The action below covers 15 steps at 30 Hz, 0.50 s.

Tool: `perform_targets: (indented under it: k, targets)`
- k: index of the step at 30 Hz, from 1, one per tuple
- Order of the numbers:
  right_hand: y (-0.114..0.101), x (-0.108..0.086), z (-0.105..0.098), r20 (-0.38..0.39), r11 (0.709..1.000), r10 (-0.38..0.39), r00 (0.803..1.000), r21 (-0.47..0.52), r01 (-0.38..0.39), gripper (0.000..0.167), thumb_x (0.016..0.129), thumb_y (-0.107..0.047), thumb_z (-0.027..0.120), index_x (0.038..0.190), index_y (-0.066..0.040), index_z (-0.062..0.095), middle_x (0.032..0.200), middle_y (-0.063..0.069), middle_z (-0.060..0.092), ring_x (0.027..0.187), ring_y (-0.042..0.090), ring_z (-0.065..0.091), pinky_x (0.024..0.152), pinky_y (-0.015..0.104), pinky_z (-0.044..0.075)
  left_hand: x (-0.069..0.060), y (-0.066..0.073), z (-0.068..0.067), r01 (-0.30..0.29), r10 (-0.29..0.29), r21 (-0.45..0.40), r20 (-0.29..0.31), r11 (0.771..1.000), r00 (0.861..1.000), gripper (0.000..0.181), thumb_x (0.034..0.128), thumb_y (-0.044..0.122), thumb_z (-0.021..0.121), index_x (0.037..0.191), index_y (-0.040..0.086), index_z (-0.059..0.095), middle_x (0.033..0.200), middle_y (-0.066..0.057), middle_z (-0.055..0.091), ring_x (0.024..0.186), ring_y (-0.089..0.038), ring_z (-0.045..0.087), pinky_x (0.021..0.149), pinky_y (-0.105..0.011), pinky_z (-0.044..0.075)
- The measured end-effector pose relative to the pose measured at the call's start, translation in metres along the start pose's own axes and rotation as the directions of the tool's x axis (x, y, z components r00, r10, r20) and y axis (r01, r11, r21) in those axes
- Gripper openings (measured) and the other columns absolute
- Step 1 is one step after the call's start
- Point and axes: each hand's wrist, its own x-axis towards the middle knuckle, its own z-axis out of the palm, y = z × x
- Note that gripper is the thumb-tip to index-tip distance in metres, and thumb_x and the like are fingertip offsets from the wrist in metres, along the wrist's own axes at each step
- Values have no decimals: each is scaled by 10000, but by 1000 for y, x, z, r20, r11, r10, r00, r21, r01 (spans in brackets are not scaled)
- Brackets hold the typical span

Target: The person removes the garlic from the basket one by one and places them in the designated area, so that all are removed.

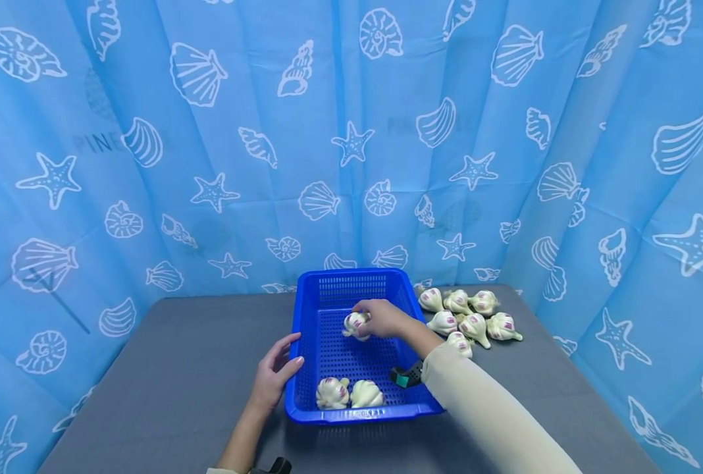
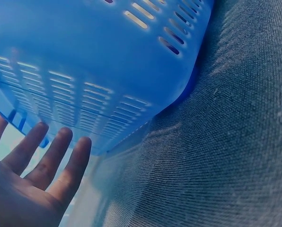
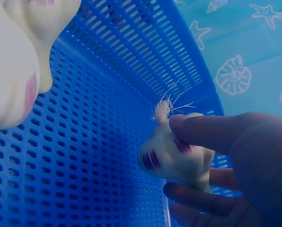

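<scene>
A white garlic bulb (image 1: 356,325) with purple streaks is pinched between the thumb and fingers of my right hand (image 1: 384,318), over the inside of the blue plastic basket (image 1: 363,413). In the right wrist view, the root tuft of that bulb (image 3: 171,151) points up beside the thumb. Two more bulbs, one on the left (image 1: 332,393) and another beside it (image 1: 366,394), lie at the near end of the basket. My left hand (image 1: 272,375) rests against the basket's left rim. Its fingers (image 2: 74,168) look extended beside the slotted wall in the left wrist view.
Several garlic bulbs (image 1: 473,327) lie grouped on the grey tabletop (image 1: 191,375), right of the basket. A blue curtain (image 1: 351,197) printed with shells and starfish hangs behind the table and along its sides. My right forearm (image 1: 494,415) crosses the basket's right rim.
</scene>
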Motion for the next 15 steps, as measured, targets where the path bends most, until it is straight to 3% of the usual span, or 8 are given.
perform_targets:
  k: [6, 15]
  targets:
    - [3, -5, -6, -13, 999, -36, 999, -34, 35, 452, 826, -217, 785, 1236, -98, 636, 1098, 40, 656, 911, 168, 598, 727, 332, 494, -1, 6, 0, 11, -11, -11, 8, 1000, 1000, 457, 934, 55, 600, 1373, -20, 496, 1369, -269, 491, 1179, -450, 525, 932, -568, 457]
    - [2, -21, -17, -90, 995, -94, 992, -37, 91, 497, 813, -266, 793, 1240, -67, 633, 1112, 84, 660, 926, 208, 615, 736, 354, 499, 0, 5, -1, -1, 2, -22, 14, 1000, 1000, 458, 935, 50, 600, 1374, -23, 494, 1367, -273, 491, 1176, -460, 523, 925, -568, 463]
